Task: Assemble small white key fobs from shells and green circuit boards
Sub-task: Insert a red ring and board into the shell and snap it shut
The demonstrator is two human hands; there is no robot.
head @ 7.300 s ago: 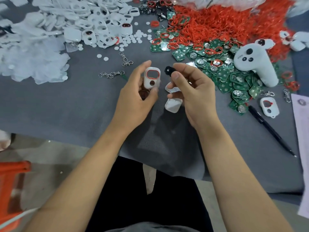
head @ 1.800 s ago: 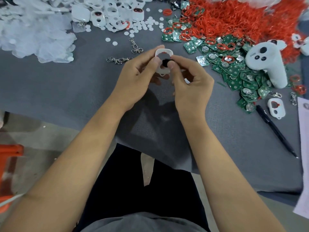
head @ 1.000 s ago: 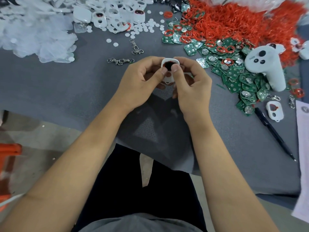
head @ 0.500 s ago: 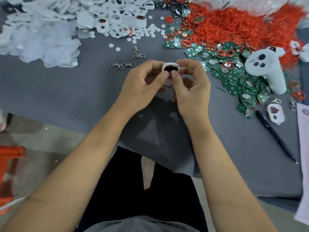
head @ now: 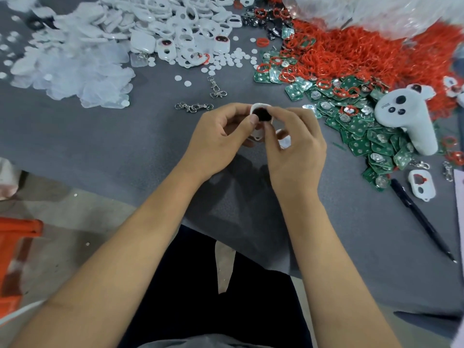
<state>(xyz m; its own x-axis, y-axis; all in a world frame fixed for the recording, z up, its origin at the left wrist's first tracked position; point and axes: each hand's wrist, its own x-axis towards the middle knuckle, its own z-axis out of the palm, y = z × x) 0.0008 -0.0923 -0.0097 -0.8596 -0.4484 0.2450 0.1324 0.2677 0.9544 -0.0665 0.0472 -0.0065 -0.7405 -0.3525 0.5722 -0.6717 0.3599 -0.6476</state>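
**Seating the black button pad in a white shell, worktop centre**

Left to right along the worktop's far edge: heap of clear film pieces [head: 72, 69], pile of white shells [head: 180, 23], loose white discs [head: 233, 57], two metal clasps [head: 194, 106] nearer centre, then green circuit boards [head: 361, 131] under a mound of red rings [head: 356, 51]. White controller [head: 406, 121] lies on the boards; a black pen [head: 424, 222] and a spare shell [head: 421, 184] sit by the right edge.

Left hand [head: 221, 139] grips the shell [head: 258, 133] from the left, thumb on its face. Right hand [head: 296, 149] pinches it from the right, thumb beside the black button pad [head: 262, 114]; a second white part [head: 285, 141] is tucked in its palm. Shell is held just above the grey cloth, mid-worktop.

Shell: small, white, rounded, with a keyring hole at its near end; upper opening is filled dark. Can't tell if the pad is fully seated.

Probable best approach: keep the left grip steady as a backstop, press the pad evenly with both thumbs around its edge, and check it sits flush before reaching for a board. Uneven pressure likely cocks it.
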